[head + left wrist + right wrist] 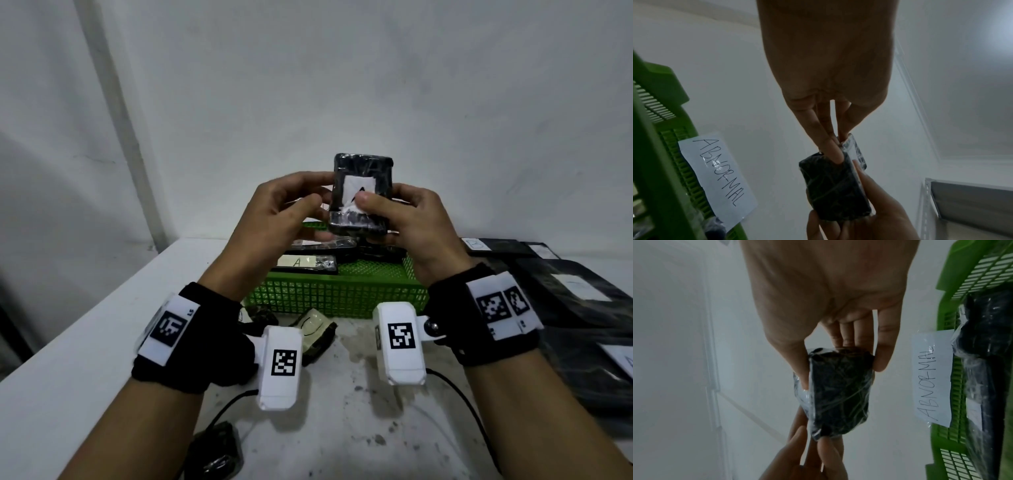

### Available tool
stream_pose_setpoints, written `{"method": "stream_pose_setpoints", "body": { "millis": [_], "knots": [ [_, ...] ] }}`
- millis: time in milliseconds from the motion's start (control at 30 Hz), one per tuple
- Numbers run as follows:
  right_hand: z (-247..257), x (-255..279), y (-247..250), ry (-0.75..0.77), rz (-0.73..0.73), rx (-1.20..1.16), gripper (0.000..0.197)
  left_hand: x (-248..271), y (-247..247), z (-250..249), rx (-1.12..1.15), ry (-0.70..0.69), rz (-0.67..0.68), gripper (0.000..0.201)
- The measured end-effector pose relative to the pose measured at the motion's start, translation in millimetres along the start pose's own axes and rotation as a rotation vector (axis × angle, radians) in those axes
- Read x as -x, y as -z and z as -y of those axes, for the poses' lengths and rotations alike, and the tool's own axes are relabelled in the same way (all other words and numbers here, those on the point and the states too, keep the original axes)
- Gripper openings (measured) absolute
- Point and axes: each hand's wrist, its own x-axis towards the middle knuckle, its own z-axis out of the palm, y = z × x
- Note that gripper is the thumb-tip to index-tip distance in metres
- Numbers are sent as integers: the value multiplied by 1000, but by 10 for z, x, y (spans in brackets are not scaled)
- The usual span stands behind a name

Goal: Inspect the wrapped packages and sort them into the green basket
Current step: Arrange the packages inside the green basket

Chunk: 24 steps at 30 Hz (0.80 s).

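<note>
I hold a small black package, wrapped in clear film, upright in front of me above the green basket. Its white label with a letter A faces me. My right hand grips its right side, the thumb pressed on the label. My left hand pinches its left edge. In the right wrist view the package sits between thumb and fingers, with left fingertips on its far end. The basket carries an ABNORMAL paper label and holds black wrapped packages.
Large flat black packages with white labels lie stacked on the table's right side. A small pale wrapped item sits just in front of the basket. Black cables and a dark object lie near me. A white wall stands close behind.
</note>
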Motion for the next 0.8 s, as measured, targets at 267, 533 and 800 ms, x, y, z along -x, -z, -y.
{"method": "stream_pose_setpoints", "body": {
  "millis": [267,533,800],
  "knots": [
    [-6,10,-15,63,148,82,52,-14,27,-14,20,141,-4,37],
    [67,56,-3,-5,211,95,48,-14,45,65,-5,85,18,24],
    [65,78,-33,144,48,-18,19,-1,-8,46,-19,51,42,27]
  ]
}}
